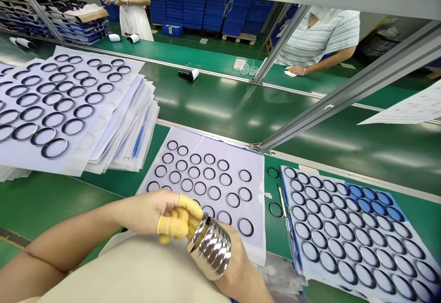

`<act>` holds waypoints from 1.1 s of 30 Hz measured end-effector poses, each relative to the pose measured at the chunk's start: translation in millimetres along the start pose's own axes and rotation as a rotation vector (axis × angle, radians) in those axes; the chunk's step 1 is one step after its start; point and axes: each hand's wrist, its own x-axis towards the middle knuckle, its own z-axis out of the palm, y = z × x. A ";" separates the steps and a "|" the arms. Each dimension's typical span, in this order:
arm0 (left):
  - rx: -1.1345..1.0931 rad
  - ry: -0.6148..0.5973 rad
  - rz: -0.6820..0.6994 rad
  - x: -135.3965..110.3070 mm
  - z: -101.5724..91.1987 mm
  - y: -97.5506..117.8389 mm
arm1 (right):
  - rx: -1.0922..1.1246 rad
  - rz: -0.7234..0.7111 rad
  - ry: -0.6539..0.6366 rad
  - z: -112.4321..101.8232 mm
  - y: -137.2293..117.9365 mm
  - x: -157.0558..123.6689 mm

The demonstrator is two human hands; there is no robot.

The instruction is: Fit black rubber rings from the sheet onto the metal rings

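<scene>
A stack of shiny metal rings [215,248] sits around the fingers of my right hand [237,261], in front of my body. Yellow finger covers show at the near end of the stack. My left hand [168,213], also in yellow finger covers, is curled with its fingertips against that end; what it pinches, if anything, is hidden. Beneath and beyond both hands lies a white sheet [255,165] with several black-edged rings [225,179] laid flat in loose rows. My left forearm covers the sheet's near left corner.
To the left rises a tall stack of white sheets [120,124] bearing rings. On the right, a blue-and-white tray [392,289] holds close rows of rings, with a thin pen-like tool [281,199] beside it. A metal post [344,92] slants overhead. Two people work across the green bench [220,96].
</scene>
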 end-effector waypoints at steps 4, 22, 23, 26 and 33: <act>-0.273 -0.448 -0.142 9.6 2.9 -1.8 | -0.054 -0.038 0.015 0.0 6.3 1.4; -0.501 -0.186 -0.086 26.3 30.0 -10.8 | -0.222 -0.052 0.169 4.8 19.4 0.7; -0.508 -0.164 -0.077 27.2 29.8 -10.5 | -0.233 -0.041 0.194 6.2 18.4 -0.2; -0.515 -0.099 -0.055 28.9 27.2 -8.9 | -0.244 0.002 0.244 12.5 15.6 -8.8; -0.483 -0.072 -0.067 27.5 29.7 -9.5 | 0.216 0.343 0.411 16.2 7.0 -37.1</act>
